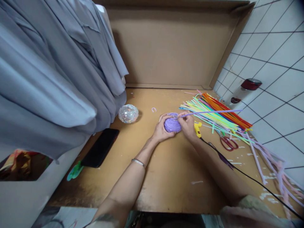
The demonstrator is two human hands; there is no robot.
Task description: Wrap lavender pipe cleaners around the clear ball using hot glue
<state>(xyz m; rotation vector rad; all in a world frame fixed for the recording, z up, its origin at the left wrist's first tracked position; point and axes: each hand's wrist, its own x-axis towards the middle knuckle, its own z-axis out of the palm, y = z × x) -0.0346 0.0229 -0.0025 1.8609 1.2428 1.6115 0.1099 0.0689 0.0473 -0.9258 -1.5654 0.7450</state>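
Observation:
My left hand [160, 130] curls around a ball wound with purple pipe cleaner [172, 125], holding it just above or on the table. A small clear patch shows at the top of the ball. Pinched in my right hand [187, 126] is a long purple pipe cleaner [213, 111]; it runs from the ball's top out to the right. Close to my right wrist lies a yellow glue gun [197, 129], partly hidden by the hand. A short curved pink piece [154, 109] rests on the table behind the ball.
A clear plastic ball [128, 113] and a black phone [101, 148] lie to the left, near hanging grey cloth [71, 63]. Rightward are many-coloured pipe cleaners [218, 115], red-handled scissors [228, 143], a black cord [251, 181] and a red-capped bottle [244, 91]. Cardboard [173, 47] stands behind.

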